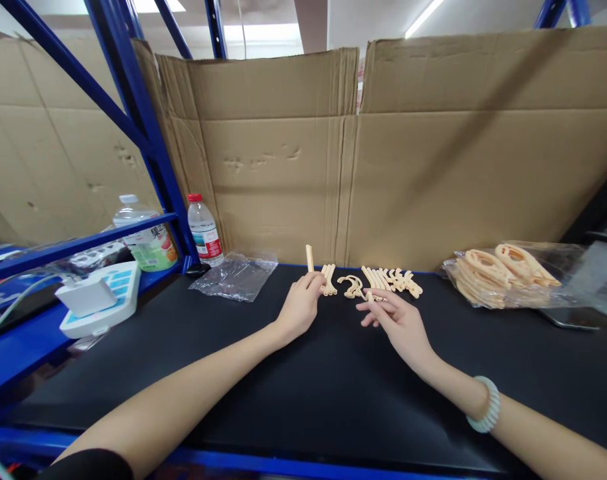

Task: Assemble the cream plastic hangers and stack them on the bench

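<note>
My left hand (299, 308) is closed around a short peach-coloured plastic stick (309, 257), held upright above the black work surface (263, 373). Just right of it lies a small pile of similar sticks (328, 279), then a curved hook piece (353, 285), then a row of more peach pieces (393, 279). My right hand (396, 321) rests with fingers spread at the near edge of those pieces, its fingertips touching one small piece (370, 295). A pale bead bracelet sits on my right wrist.
A clear bag of peach loop-shaped parts (498, 273) lies at the right. An empty crumpled plastic bag (236, 275) lies at the left, near a water bottle (204, 230). Cardboard walls (433, 153) close off the back. A blue rack post (148, 140) and a white device (96, 298) stand left.
</note>
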A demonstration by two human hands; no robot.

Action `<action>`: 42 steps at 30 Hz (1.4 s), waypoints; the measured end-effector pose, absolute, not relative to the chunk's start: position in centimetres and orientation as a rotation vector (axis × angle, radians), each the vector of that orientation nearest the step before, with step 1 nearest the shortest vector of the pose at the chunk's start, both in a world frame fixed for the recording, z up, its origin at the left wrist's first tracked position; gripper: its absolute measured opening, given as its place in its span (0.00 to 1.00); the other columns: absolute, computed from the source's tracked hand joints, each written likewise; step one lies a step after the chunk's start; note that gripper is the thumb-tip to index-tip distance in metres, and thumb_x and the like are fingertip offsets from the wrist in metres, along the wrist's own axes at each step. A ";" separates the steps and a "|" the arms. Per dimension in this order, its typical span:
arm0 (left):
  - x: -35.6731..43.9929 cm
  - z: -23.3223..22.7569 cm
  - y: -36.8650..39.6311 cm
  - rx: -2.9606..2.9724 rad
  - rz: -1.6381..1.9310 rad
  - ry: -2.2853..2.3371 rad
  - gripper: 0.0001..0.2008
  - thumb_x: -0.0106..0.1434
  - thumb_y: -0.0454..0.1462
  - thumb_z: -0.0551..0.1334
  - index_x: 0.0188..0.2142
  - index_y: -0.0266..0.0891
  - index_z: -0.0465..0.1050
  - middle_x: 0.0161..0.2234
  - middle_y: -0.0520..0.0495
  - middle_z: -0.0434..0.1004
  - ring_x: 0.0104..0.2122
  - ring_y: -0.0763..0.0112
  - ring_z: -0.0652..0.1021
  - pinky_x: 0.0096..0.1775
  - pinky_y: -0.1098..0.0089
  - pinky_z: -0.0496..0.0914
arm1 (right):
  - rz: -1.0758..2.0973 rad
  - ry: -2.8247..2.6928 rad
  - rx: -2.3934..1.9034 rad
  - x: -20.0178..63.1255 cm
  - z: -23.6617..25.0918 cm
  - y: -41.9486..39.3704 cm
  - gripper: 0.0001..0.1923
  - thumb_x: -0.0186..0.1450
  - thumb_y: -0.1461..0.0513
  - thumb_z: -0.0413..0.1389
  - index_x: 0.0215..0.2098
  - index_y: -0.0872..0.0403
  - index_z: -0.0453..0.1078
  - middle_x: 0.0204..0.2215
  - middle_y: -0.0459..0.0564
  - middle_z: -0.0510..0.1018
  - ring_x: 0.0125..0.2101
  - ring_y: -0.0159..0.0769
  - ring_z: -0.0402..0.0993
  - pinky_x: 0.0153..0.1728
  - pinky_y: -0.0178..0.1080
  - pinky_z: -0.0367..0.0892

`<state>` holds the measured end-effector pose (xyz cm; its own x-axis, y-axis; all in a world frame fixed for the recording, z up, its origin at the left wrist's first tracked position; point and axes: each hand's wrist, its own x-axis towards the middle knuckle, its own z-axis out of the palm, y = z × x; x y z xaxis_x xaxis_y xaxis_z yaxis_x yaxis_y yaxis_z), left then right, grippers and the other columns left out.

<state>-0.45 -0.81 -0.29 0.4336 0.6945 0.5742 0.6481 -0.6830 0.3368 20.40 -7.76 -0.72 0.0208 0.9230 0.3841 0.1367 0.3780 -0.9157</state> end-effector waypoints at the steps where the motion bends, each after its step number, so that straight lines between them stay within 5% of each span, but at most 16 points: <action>1: -0.2 -0.2 -1.3 2.577 1.159 1.102 0.10 0.66 0.29 0.50 0.41 0.41 0.65 0.50 0.43 0.68 0.51 0.64 0.70 0.51 0.62 0.64 | 0.845 -1.398 -1.016 20.3 -0.6 -7.8 0.18 0.63 0.52 0.57 0.46 0.54 0.68 0.36 0.53 0.80 0.27 0.36 0.77 0.30 0.38 0.68; 6: 1.2 0.1 -3.9 2.398 1.290 0.685 0.04 0.65 0.32 0.54 0.39 0.38 0.66 0.47 0.40 0.70 0.51 0.63 0.70 0.53 0.62 0.63 | 1.010 -1.182 -0.981 20.8 -0.8 -6.9 0.20 0.55 0.53 0.64 0.42 0.55 0.71 0.38 0.55 0.81 0.34 0.41 0.79 0.36 0.41 0.71; 14: 1.9 -0.5 -3.9 2.090 1.155 0.797 0.09 0.65 0.36 0.56 0.36 0.37 0.75 0.33 0.46 0.77 0.31 0.69 0.75 0.37 0.68 0.69 | 1.157 -0.978 -0.970 21.4 -1.3 -6.2 0.24 0.47 0.56 0.69 0.40 0.56 0.74 0.35 0.55 0.82 0.37 0.43 0.79 0.43 0.45 0.71; 23: 2.6 -0.9 -3.8 1.298 1.099 0.718 0.15 0.58 0.32 0.61 0.46 0.36 0.73 0.48 0.41 0.75 0.38 0.66 0.79 0.45 0.65 0.70 | 1.238 -0.946 -0.907 21.1 -0.7 -6.8 0.19 0.54 0.53 0.65 0.38 0.56 0.75 0.37 0.55 0.81 0.42 0.45 0.77 0.48 0.47 0.69; 27: 2.4 -0.7 -3.4 1.156 1.001 0.702 0.24 0.52 0.24 0.59 0.49 0.37 0.72 0.51 0.39 0.72 0.31 0.74 0.77 0.36 0.71 0.70 | 1.187 -0.927 -0.933 21.2 -0.7 -6.7 0.18 0.52 0.53 0.66 0.36 0.56 0.77 0.35 0.54 0.81 0.40 0.43 0.77 0.47 0.46 0.70; 30: 2.3 -0.7 -3.0 1.126 0.921 0.656 0.26 0.48 0.21 0.57 0.47 0.36 0.73 0.43 0.42 0.75 0.27 0.78 0.72 0.30 0.74 0.67 | 1.124 -0.921 -0.950 21.3 -0.9 -6.6 0.17 0.49 0.55 0.68 0.34 0.56 0.77 0.34 0.53 0.80 0.37 0.41 0.76 0.46 0.47 0.71; 35: 2.3 -0.7 -2.7 0.991 0.928 0.614 0.19 0.48 0.20 0.58 0.38 0.35 0.74 0.34 0.47 0.71 0.33 0.73 0.76 0.43 0.67 0.70 | 1.104 -0.847 -0.930 21.5 -1.3 -6.2 0.18 0.46 0.57 0.70 0.32 0.53 0.74 0.32 0.50 0.80 0.32 0.37 0.75 0.38 0.44 0.73; 39: 2.4 -0.8 -3.1 0.990 0.941 0.538 0.06 0.54 0.28 0.65 0.32 0.34 0.71 0.33 0.48 0.71 0.41 0.65 0.77 0.52 0.59 0.67 | 1.162 -0.838 -0.904 21.7 -1.6 -5.9 0.20 0.45 0.59 0.70 0.34 0.51 0.70 0.30 0.49 0.80 0.30 0.35 0.74 0.36 0.40 0.72; 42: 2.6 -1.0 -3.6 1.067 0.987 0.531 0.11 0.52 0.33 0.70 0.31 0.34 0.69 0.32 0.49 0.71 0.41 0.65 0.77 0.53 0.58 0.66 | 1.228 -0.847 -0.878 21.6 -1.7 -6.0 0.25 0.47 0.60 0.70 0.42 0.52 0.70 0.30 0.48 0.80 0.32 0.35 0.74 0.40 0.41 0.71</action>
